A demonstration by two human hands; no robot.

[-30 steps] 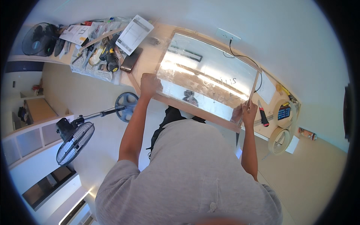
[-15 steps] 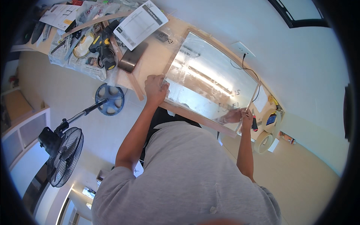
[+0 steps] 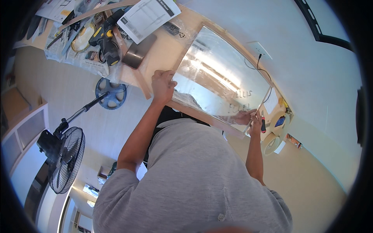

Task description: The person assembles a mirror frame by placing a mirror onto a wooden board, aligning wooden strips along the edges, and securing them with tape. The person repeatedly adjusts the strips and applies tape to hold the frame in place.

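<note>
A rectangular mirror (image 3: 217, 66) with a wooden rim (image 3: 210, 119) lies on the wooden table in front of me, reflecting bright light and a few faint marks. My left hand (image 3: 163, 84) grips its near left corner, fingers curled over the edge. At the right end my right hand (image 3: 255, 123) closes around the edge near the lower right corner, and its reflection shows in the glass. Just beyond the right fingers is a small red and black handled tool (image 3: 263, 125), apart from the hand.
Rolls of tape (image 3: 271, 143) sit right of the mirror. Further left are a phone (image 3: 138, 52), a printed pad (image 3: 147, 19), a cordless drill (image 3: 105, 40) and wood strips on newspaper. A standing fan (image 3: 68, 159) is at left; a cable runs from a wall socket (image 3: 259, 50).
Both hands keep their hold on the mirror's edges. The whole view has shifted slightly, with the table items appearing higher; the mirror's reflections have changed.
</note>
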